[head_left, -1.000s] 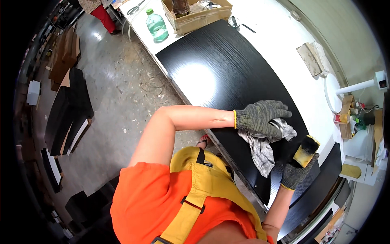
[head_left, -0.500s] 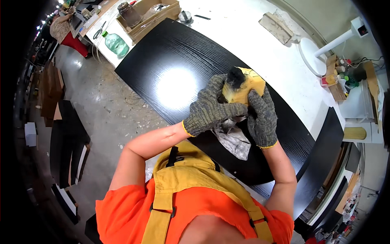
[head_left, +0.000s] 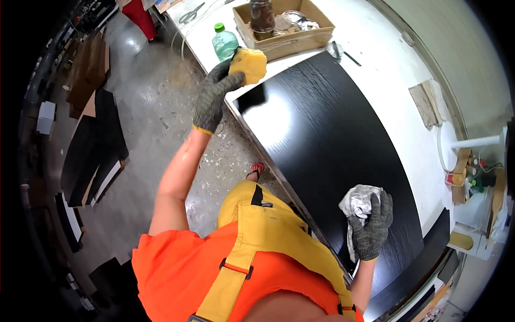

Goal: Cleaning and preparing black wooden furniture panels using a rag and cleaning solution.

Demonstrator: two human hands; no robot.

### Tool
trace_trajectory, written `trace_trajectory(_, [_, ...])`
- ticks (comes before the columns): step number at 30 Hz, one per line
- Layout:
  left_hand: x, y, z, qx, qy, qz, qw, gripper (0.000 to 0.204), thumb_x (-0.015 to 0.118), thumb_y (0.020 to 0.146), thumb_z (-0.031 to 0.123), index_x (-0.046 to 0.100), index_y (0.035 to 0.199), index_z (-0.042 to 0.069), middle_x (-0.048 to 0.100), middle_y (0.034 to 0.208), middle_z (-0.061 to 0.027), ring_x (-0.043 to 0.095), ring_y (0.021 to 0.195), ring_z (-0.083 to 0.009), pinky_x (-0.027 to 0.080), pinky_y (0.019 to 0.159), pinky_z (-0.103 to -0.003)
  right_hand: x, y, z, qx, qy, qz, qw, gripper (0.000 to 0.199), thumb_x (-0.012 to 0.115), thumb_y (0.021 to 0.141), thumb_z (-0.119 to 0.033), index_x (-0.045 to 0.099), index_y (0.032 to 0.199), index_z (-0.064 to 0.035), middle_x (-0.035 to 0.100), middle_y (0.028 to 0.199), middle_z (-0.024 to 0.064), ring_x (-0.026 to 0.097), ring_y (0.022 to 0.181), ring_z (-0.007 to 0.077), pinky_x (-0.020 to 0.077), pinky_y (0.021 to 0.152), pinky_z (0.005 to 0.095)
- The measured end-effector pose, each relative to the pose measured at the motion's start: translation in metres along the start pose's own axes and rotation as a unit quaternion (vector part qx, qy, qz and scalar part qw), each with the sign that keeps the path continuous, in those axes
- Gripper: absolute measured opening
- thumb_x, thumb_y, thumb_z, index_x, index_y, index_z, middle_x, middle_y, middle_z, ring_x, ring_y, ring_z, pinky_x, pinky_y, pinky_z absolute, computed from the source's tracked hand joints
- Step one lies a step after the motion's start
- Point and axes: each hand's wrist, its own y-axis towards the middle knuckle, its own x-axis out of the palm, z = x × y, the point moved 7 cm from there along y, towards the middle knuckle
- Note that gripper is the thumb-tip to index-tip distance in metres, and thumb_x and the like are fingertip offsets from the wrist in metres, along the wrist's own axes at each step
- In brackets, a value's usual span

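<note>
My left hand (head_left: 214, 96), in a grey knitted glove, reaches out past the left end of the black wood-grain panel (head_left: 332, 145). It grips a yellow foam sponge (head_left: 250, 65) between thumb and fingers, just below a green-capped bottle of clear liquid (head_left: 224, 43). Over the panel's near right part, my right hand (head_left: 371, 228), gloved the same way, is closed on a crumpled grey-white rag (head_left: 360, 201). Part of the rag is hidden under the fingers. The panel lies on a white worktable (head_left: 386, 70), its surface shining under a lamp's reflection.
A cardboard box (head_left: 292, 48) holding a dark jar (head_left: 262, 19) stands at the back, with scissors (head_left: 191, 13) to its left. A worn block (head_left: 426, 104) and a white stand (head_left: 448, 145) are on the right. Dark panels (head_left: 96, 150) rest on the floor at left.
My hands, together at the sponge before, have moved apart. The left carried the sponge leftward toward the bottle; the right let go of the sponge and took hold of the rag. The view has shifted.
</note>
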Motion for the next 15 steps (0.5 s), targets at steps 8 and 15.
trace_trajectory(8, [-0.004, 0.112, -0.198, -0.119, 0.182, -0.177, 0.96, 0.063, 0.069, 0.082, 0.039, 0.057, 0.126, -0.004, 0.065, 0.117, -0.0186, 0.062, 0.107, -0.0273, 0.046, 0.096, -0.032, 0.006, 0.061, -0.052, 0.087, -0.166, 0.05, 0.981, 0.058, 0.07, 0.082, -0.028, 0.052, 0.132, -0.0038, 0.052, 0.136, 0.0164, 0.043, 0.13, 0.0372, 0.0304, 0.109, 0.0498])
trace_trajectory(15, [0.001, 0.115, -0.173, -0.019, 0.31, -0.056, 0.949, 0.067, 0.065, 0.083, 0.047, 0.052, 0.133, 0.004, 0.056, 0.128, -0.0202, 0.053, 0.121, -0.0325, 0.042, 0.102, -0.039, 0.02, 0.059, -0.04, 0.148, -0.079, 0.104, 0.98, 0.053, 0.07, 0.081, -0.028, 0.058, 0.125, -0.0019, 0.055, 0.13, 0.0196, 0.051, 0.122, 0.0368, 0.0382, 0.104, 0.0462])
